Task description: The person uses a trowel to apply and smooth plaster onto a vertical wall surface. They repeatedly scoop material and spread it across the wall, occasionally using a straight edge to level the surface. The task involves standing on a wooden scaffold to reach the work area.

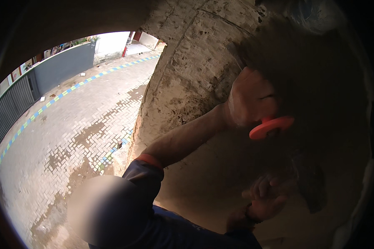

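Orange is marking the round guard (271, 127) of what is looking like a chisel (238, 58), and the guard is serving as landmark here. Just above it, the left hand (251, 97) is clenching the chisel's shaft. Below it, the right hand (270, 197) is curling its fingers around the handle of a hammer (312, 184), whose dark head is hanging below and to the right of the guard, apart from it. Rough, pitted masonry (195, 70) is spreading above and to the left of the guard.

For good work, in my judgement, the left hand should be gripping firmly behind the guard and bracing the edge, while the hammer should be meeting the chisel's butt squarely, in line with the shaft, in short, controlled blows; the eyes should be resting on the edge.

The chisel's long axis is running steeply up and slightly left from the guard; its butt is facing down toward the hammer's side, its working end pointing upward. Shadow is covering that end, so I cannot tell whether it is touching the masonry.
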### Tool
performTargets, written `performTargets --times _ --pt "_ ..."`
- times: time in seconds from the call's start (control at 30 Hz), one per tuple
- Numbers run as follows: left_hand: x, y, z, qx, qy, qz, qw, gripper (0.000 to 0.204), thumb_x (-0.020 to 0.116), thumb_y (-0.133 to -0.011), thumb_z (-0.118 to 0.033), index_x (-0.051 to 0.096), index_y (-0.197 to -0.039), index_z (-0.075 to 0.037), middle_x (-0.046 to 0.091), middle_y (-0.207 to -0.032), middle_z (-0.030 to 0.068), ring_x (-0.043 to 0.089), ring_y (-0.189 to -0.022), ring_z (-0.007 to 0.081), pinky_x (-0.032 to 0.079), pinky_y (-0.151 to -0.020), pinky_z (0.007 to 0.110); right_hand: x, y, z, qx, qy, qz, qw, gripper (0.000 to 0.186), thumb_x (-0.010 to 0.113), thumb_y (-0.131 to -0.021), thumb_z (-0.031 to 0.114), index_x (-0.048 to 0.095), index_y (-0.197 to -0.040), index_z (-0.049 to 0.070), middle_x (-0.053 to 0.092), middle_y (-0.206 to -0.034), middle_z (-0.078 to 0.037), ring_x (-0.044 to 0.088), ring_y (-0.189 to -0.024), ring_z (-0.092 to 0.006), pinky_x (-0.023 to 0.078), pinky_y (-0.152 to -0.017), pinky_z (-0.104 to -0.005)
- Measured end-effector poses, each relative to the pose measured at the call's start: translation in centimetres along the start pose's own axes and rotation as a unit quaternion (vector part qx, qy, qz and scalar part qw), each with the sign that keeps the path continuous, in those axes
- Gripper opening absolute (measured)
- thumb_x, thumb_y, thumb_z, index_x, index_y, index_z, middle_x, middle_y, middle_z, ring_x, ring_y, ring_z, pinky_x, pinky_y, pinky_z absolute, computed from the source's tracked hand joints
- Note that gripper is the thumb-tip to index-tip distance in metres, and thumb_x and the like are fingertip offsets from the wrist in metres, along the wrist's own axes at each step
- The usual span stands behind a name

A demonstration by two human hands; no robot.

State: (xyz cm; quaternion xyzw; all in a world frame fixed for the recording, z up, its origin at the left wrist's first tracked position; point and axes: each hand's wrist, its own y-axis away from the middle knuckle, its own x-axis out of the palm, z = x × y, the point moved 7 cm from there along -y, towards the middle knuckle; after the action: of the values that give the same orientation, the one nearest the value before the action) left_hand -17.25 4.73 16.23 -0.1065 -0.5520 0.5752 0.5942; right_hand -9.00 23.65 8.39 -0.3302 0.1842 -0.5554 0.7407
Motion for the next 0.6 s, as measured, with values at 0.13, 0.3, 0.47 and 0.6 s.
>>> performTargets --times 0.13,0.3,0.47,0.6 --pt "-0.1 -0.6 0.6 -0.024 0.015 -0.006 1.0 0.02 0.063 -0.054 -0.027 0.052 -0.062 -0.012 0.045 -0.062 0.0006 0.044 -0.055 0.0186 0.031 -0.049 0.032 2.1 0.9 4.1 -0.203 0.06 0.096 0.973 0.039 0.059 -0.083 0.038 0.051 -0.098 0.003 0.046 -0.063 -0.012 0.043 -0.052 -0.0225 0.038 -0.043 -0.0376" --pt "-0.6 -1.6 1.1 -0.031 0.002 -0.077 0.997 0.02 0.064 -0.056 -0.027 0.053 -0.062 -0.011 0.045 -0.061 0.0017 0.044 -0.052 0.02 0.032 -0.047 0.033 3.9 2.5 5.3 -0.29 0.168 0.147 0.931 0.046 0.053 -0.085 0.051 0.048 -0.106 0.01 0.049 -0.076 -0.01 0.046 -0.059 -0.0206 0.048 -0.055 -0.0397" --pt "-1.5 -0.9 1.3 -0.02 -0.011 -0.046 0.999 0.02 0.066 -0.056 -0.027 0.054 -0.062 -0.012 0.044 -0.06 0.0019 0.045 -0.053 0.0199 0.033 -0.047 0.034 1.5 0.7 2.5 -0.141 0.279 0.017 0.95 0.045 0.051 -0.087 0.053 0.047 -0.1 0.01 0.049 -0.078 -0.009 0.046 -0.063 -0.021 0.048 -0.058 -0.0389" --pt "-1.2 -1.2 2.4 -0.011 0.031 -0.054 0.998 0.021 0.066 -0.056 -0.027 0.052 -0.061 -0.013 0.044 -0.06 0.0018 0.045 -0.053 0.0206 0.033 -0.048 0.034 3.8 -1.1 3.6 -0.208 0.163 0.076 0.961 0.045 0.052 -0.086 0.053 0.047 -0.094 0.009 0.048 -0.078 -0.008 0.047 -0.065 -0.0198 0.048 -0.057 -0.0379"
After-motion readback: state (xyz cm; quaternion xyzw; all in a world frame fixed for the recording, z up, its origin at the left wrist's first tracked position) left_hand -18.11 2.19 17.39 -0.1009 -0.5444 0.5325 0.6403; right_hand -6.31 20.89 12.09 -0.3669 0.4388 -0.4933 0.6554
